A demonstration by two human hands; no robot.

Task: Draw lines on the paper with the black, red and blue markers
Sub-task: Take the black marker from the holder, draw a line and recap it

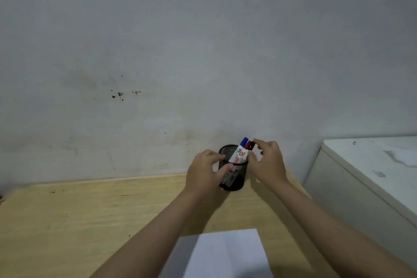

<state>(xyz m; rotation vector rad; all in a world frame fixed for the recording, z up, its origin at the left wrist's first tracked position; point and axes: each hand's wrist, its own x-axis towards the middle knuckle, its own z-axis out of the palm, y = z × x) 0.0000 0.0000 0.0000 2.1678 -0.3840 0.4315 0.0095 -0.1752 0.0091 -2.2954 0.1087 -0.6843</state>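
Note:
A black mesh pen cup [237, 178] stands at the back of the wooden desk [90, 214], against the wall. Markers lean in it: a blue-capped marker [244, 141] and a red-capped marker [248, 143] stick out, and a black cap [251, 146] shows beside them. My left hand [204, 170] grips the cup's left side. My right hand [268, 162] is at the marker tops, fingertips touching the black cap, thumb at the cup's right rim. A white sheet of paper [228, 253] lies at the near edge of the desk between my forearms.
A stained grey wall [203, 52] rises right behind the cup. A white cabinet [365, 174] stands to the right of the desk, slightly higher than the desktop. The left half of the desk shows bare wood.

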